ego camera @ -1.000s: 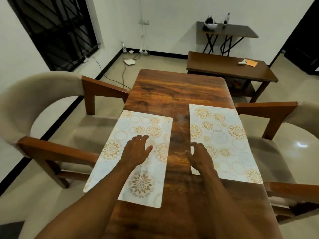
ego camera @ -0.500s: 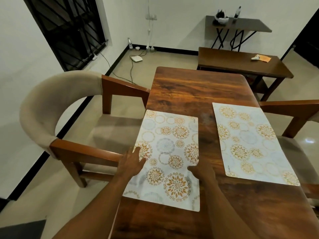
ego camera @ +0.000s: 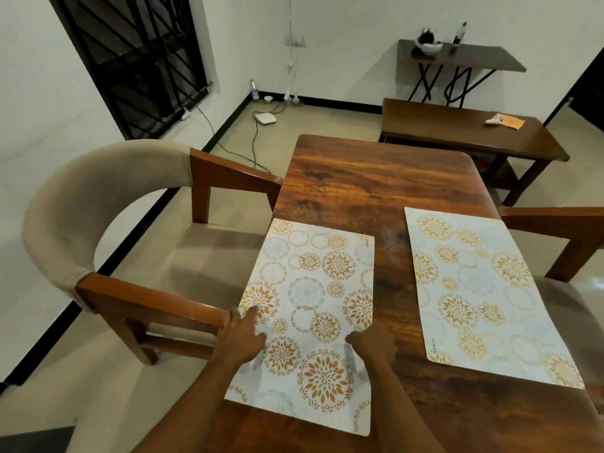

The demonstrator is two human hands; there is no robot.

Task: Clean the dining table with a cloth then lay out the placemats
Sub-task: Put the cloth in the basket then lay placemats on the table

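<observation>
Change over the last second: my left hand [ego camera: 242, 338] slid out to the left edge of the left placemat [ego camera: 307, 289], and my right hand [ego camera: 372, 344] came off the right placemat [ego camera: 483, 295] onto the left mat's right edge. The left mat lies flat along the desk's [ego camera: 376, 184] left side, long axis running away from me, with both hands bracketing its near half, equally close. My left hand is flat with fingers spread, pressing; I cannot tell whether my right hand pinches the edge or only presses.

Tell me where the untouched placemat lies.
In the head view, the untouched placemat lies flat on the right side of the dining table, beside the right chair, with bare wood separating it from the other placemat.
</observation>
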